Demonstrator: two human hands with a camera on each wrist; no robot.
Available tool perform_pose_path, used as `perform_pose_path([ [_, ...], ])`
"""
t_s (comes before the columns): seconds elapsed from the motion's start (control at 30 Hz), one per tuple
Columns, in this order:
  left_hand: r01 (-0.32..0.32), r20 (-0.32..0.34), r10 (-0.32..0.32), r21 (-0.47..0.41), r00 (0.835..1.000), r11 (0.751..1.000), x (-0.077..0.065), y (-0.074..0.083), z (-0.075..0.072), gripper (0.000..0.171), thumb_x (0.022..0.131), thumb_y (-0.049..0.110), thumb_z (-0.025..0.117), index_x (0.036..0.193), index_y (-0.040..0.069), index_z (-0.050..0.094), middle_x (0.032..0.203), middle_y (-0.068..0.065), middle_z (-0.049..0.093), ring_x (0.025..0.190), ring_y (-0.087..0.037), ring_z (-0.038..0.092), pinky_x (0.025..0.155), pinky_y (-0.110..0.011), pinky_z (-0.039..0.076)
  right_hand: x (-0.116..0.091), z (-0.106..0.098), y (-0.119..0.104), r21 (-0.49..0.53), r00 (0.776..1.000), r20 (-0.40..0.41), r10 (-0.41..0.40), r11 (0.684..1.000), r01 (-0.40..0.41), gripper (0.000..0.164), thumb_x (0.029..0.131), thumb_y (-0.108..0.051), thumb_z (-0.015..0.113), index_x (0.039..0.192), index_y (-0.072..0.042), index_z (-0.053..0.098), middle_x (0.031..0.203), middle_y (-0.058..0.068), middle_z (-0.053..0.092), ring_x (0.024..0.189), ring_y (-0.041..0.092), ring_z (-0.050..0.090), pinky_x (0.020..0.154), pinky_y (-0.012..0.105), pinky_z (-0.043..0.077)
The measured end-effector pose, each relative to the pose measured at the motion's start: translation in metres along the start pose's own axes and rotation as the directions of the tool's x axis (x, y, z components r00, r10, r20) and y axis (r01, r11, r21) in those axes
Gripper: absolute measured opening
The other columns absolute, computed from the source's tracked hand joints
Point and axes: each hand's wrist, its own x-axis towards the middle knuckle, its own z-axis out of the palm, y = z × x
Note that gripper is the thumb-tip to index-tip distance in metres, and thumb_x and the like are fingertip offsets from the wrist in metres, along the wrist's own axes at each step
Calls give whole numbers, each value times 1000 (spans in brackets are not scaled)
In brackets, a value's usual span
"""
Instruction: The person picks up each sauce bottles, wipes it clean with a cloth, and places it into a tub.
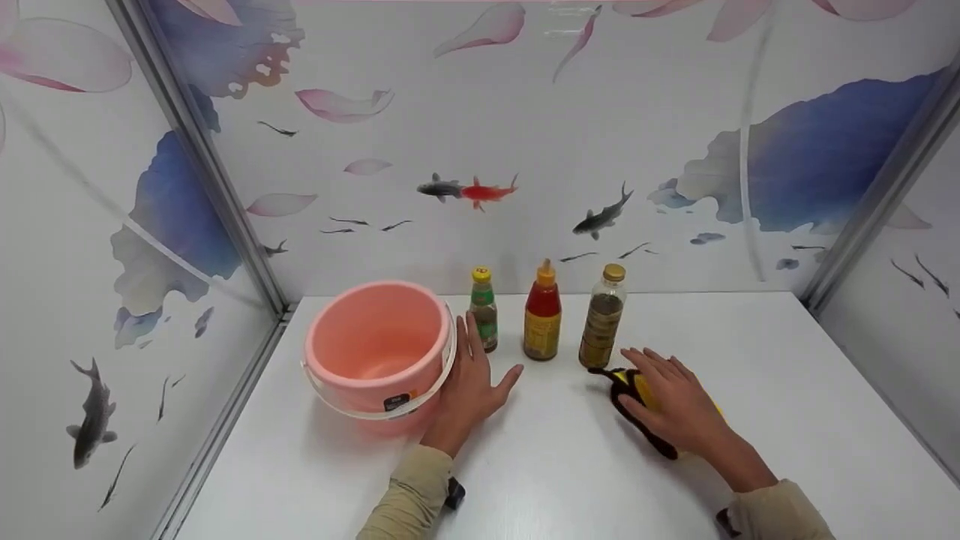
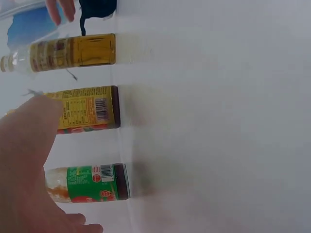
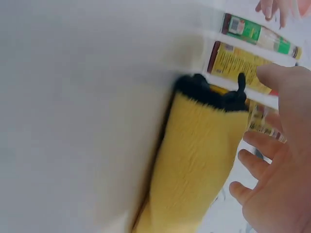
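Note:
My left hand is open beside a pink bucket, fingers straight along its right side and thumb spread away. Close past those fingertips stands a small green-labelled bottle with a yellow cap. Over a yellow cloth with dark edging and a small dark loop, my right hand hovers with its fingers spread and loosely bent. The cloth is rolled or folded into a thick bundle on the white table. In the head view, that hand covers much of it.
A red sauce bottle with an orange nozzle cap and a glass bottle of amber liquid stand upright near the back wall. The bucket's white handle hangs down at its front. Patterned panels enclose the table's back and sides.

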Motion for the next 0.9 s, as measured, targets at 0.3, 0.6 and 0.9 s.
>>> perform_pose_path([
  [0.3,99,-93,-93,64,991,993,19,1,6,118,97,80,54,174,8,1,182,-17,16,170,-36,16,135,-58,20,-11,-2,22,-26,987,129,95,995,-93,83,101,-62,69,165,-16,43,166,22,48,152,48,47,121,83,25],
  [0.6,151,-97,-151,-7,984,988,32,0,16,112,99,74,59,175,10,7,180,-16,24,168,-35,23,135,-59,22,-10,4,21,-96,952,275,135,989,-113,99,94,-74,68,168,-15,40,169,21,45,154,49,42,119,86,22],
  [0.9,189,-115,-202,-114,973,975,43,-2,23,96,104,60,63,173,9,20,178,-20,27,167,-35,25,135,-58,23,-11,2,19,-48,931,319,175,984,-169,90,98,-68,67,169,-19,38,168,18,48,156,51,39,120,85,21],
])
